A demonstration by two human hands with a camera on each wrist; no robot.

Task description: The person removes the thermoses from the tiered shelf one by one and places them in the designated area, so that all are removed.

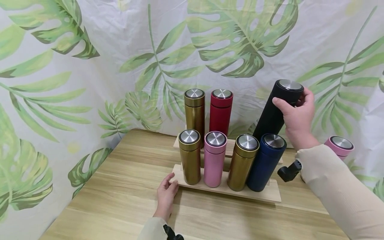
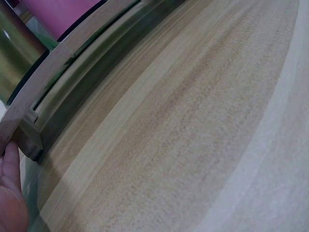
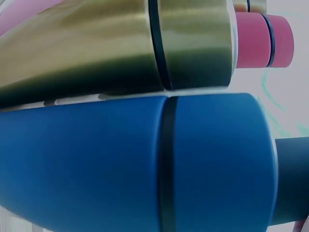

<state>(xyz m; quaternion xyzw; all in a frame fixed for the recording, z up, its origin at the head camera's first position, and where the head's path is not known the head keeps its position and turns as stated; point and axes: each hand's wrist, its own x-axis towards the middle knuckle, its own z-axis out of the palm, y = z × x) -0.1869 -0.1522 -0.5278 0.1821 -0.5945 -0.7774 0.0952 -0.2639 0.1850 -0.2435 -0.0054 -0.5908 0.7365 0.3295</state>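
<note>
The right hand grips the tilted black bottle near its top, at the wooden stand's rear right; the left hand pinches the stand's front-left corner. The surface extends left of the stand.

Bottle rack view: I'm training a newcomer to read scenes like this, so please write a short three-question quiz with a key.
1. True or false: the left hand is lifting a bottle.
2. What colour is the bottle held in the right hand's fingers? (a) red (b) black (c) pink
3. How many bottles stand on the front shelf?

Key
1. False; it touches the left end of the front shelf.
2. b
3. Four: a gold bottle, a pink bottle, a second gold bottle and a blue bottle.
</note>
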